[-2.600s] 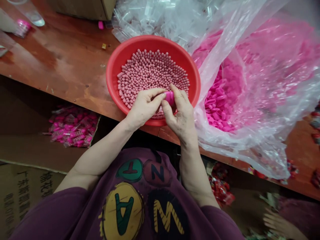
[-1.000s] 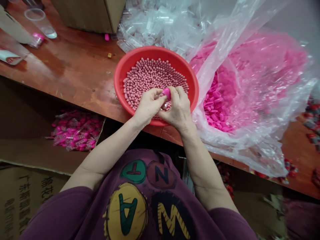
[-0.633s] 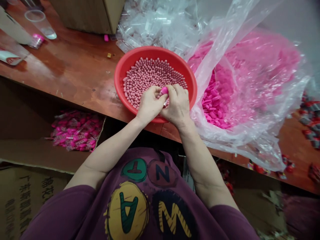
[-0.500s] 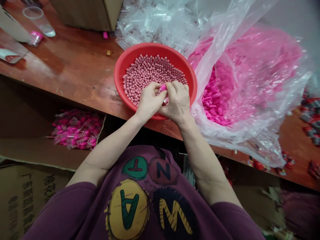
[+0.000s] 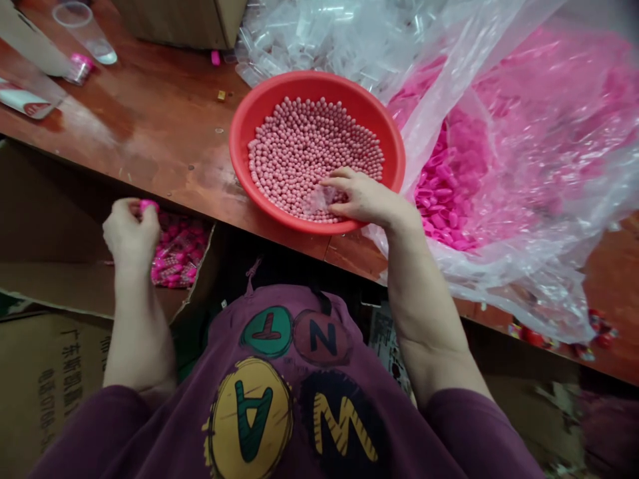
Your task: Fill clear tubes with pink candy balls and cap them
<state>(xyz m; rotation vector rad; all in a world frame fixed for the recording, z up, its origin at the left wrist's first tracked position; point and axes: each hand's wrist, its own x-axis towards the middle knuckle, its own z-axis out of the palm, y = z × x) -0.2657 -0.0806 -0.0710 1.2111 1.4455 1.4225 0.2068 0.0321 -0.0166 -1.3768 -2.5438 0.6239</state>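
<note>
My left hand [image 5: 130,229] is closed around a small container whose bright pink cap [image 5: 148,205] shows at the fingertips; its body is hidden by the fingers. The hand is above an open cardboard box [image 5: 64,283] that holds several pink-capped containers of beads [image 5: 177,259]. My right hand [image 5: 363,196] reaches into a red bowl [image 5: 239,143] of small pink beads [image 5: 299,143]. Its fingers curl around a small clear plastic container [image 5: 323,198] lying among the beads, partly covered by the hand.
Behind the bowl lies a heap of clear plastic containers [image 5: 319,33]. A large clear bag [image 5: 514,279] of pink caps [image 5: 439,193] stands to its right. A carton [image 5: 180,23], a clear cup [image 5: 87,33] and a pink-lidded jar [image 5: 78,68] are on the wooden table [image 5: 164,133].
Both hands were together over the bowl on a pink-capped container. My left hand has carried it left above the cardboard box, while my right hand has lowered into the beads with a clear container.
</note>
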